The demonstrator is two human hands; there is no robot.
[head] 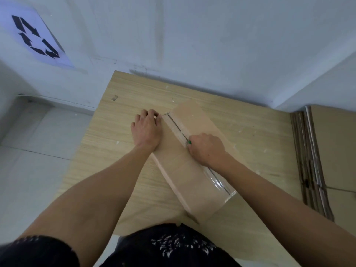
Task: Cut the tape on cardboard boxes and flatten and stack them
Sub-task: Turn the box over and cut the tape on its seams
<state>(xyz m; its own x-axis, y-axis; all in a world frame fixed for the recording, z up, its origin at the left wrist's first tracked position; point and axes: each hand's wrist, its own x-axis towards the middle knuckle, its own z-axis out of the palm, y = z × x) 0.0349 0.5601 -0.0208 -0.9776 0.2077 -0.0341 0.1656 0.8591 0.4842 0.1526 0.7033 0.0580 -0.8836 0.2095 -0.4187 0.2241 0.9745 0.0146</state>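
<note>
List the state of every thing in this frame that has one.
cardboard box: closed, unflattened, lying on the table.
tape: intact at the near end.
cutter: blade at the top seam.
left hand: grips the box's far end.
right hand: grips the cutter.
flattened boxes: stood on edge, right of table.

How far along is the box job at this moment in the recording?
Done: flattened cardboard stands stacked at the right. In hand: the left hand holds the box while the right hand holds a green-tipped cutter on its top seam; the far stretch looks slit. Left: the glossy tape nearer the person, then flattening and stacking this box.
</note>
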